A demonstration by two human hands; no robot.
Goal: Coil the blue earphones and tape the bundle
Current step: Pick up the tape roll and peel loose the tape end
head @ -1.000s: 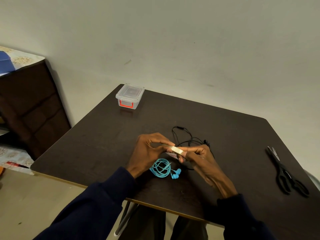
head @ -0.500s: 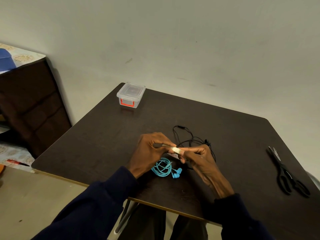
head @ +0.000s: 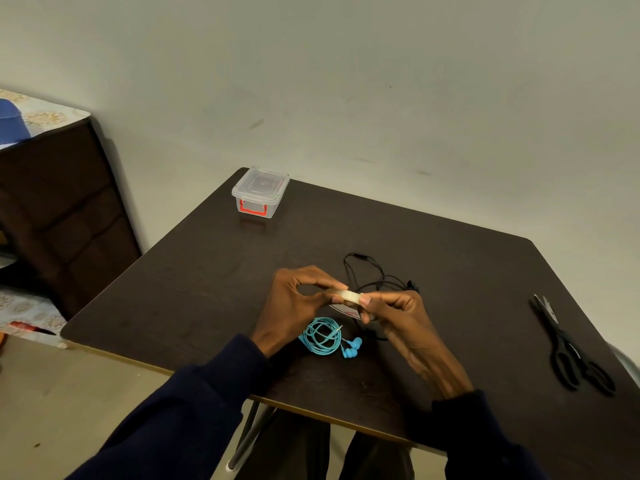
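The table (head: 450, 271) looks like dark wood, smooth and mostly dull, with a soft shine in places. The box (head: 260, 190) is clear plastic, smooth and a bit shiny, with red plastic clips. The blue earphones (head: 323, 336) have a smooth, rubbery-looking cord and shiny plastic buds. The black cord (head: 374, 275) is thin and dull. The tape (head: 349, 296) is see-through and shiny. The scissors (head: 568, 344) have dull black plastic handles and bright metal blades. The sleeve (head: 194, 410) is dark blue cloth, soft and dull. The wall (head: 346, 81) is painted, dull, with a few marks. The cupboard (head: 62, 209) is dark wood.
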